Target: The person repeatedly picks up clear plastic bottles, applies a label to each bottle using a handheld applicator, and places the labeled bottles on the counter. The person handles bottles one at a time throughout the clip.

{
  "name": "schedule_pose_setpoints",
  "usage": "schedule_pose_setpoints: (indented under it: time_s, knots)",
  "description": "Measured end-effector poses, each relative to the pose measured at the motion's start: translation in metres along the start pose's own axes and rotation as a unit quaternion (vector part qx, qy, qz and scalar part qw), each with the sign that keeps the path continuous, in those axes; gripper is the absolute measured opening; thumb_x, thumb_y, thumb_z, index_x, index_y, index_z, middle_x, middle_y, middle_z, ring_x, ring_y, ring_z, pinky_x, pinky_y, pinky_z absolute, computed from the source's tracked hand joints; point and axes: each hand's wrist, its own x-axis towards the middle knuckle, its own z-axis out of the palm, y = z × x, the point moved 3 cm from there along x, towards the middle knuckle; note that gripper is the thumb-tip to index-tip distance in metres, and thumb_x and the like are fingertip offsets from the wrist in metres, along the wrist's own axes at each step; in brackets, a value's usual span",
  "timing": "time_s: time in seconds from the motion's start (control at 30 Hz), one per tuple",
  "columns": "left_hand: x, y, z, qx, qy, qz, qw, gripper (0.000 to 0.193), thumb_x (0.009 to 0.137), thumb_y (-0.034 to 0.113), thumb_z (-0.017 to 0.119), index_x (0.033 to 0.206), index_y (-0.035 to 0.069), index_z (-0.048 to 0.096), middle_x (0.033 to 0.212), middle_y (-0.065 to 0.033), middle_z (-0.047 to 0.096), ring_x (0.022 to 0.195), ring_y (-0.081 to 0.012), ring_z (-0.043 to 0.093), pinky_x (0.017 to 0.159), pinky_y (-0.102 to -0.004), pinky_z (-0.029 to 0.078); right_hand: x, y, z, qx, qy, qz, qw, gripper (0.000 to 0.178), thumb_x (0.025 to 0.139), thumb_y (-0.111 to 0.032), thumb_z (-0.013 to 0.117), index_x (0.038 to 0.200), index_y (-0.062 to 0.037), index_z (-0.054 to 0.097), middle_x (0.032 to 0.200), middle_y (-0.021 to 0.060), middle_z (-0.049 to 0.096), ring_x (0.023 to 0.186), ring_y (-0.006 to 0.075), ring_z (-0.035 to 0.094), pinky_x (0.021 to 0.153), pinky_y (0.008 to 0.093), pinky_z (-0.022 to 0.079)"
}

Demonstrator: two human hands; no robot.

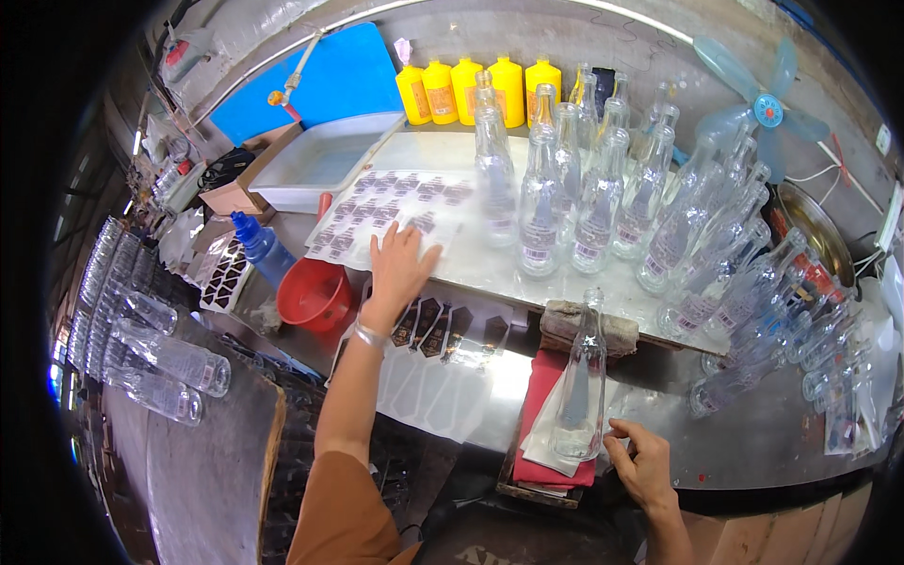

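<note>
My left hand (403,264) reaches over a sheet of small printed labels (353,212) on the white board, its fingers spread at the sheet's near edge. Whether a label is under the fingertips I cannot make out. A clear glass bottle (581,395) lies on a stack of white and red cloths (532,447), its neck against a rolled grey cloth (612,331). Beside the bottle's base is my right hand (642,463), fingers loosely bent and apart, nothing visible between them. Below my left wrist lies a sheet of dark, bottle-shaped decals (457,331).
Many clear labelled bottles (541,207) stand along the right. Yellow bottles (466,89) line the back, near a white tray (330,155). A red cup (315,297) and blue spray bottle (262,247) sit left. More bottles (174,358) lie stacked far left. A fan (767,111) is back right.
</note>
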Motion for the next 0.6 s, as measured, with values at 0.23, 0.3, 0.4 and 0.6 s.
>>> schedule_pose_setpoints:
  time_s: [0.23, 0.3, 0.4, 0.6]
  knots:
    - [-0.061, 0.047, -0.035, -0.054, 0.043, 0.074, 0.995, 0.050, 0.088, 0.027, 0.073, 0.130, 0.002, 0.061, 0.140, -0.0152, 0.057, 0.134, -0.0365, 0.048, 0.116, -0.0549, 0.031, -0.014, -0.004, 0.003, 0.017, -0.040, 0.009, 0.999, 0.055, 0.082, -0.018, 0.081, 0.129, 0.0005, 0.061, 0.102, 0.0117, 0.072, 0.064, 0.0220, 0.065, 0.057, 0.0317, 0.050]
    - [-0.056, 0.034, -0.027, -0.085, 0.082, 0.100, 0.988, 0.045, 0.087, 0.017, 0.074, 0.128, 0.003, 0.062, 0.138, -0.0139, 0.060, 0.130, -0.0352, 0.053, 0.112, -0.0492, 0.038, -0.014, -0.014, 0.007, -0.015, -0.038, -0.032, 0.999, 0.067, 0.079, -0.019, 0.082, 0.137, -0.0001, 0.055, 0.105, 0.0121, 0.069, 0.069, 0.0254, 0.066, 0.061, 0.0343, 0.052]
    - [-0.052, 0.019, -0.015, -0.138, 0.127, 0.119, 0.975, 0.024, 0.089, 0.003, 0.068, 0.113, 0.004, 0.070, 0.120, -0.0124, 0.071, 0.111, -0.0311, 0.067, 0.096, -0.0373, 0.052, -0.012, -0.013, 0.022, -0.088, 0.000, -0.110, 0.990, 0.083, 0.076, -0.019, 0.082, 0.147, -0.0022, 0.043, 0.105, 0.0140, 0.064, 0.084, 0.0339, 0.066, 0.069, 0.0415, 0.054]
    - [-0.098, 0.074, -0.023, -0.424, -0.082, -0.096, 0.897, 0.033, 0.094, 0.006, 0.066, 0.127, 0.000, 0.066, 0.115, -0.0123, 0.073, 0.096, -0.0204, 0.069, 0.085, -0.0283, 0.052, -0.014, -0.013, 0.029, -0.123, 0.026, -0.104, 0.987, 0.081, 0.073, -0.017, 0.081, 0.145, -0.0024, 0.046, 0.096, 0.0123, 0.064, 0.075, 0.0311, 0.067, 0.061, 0.0411, 0.052]
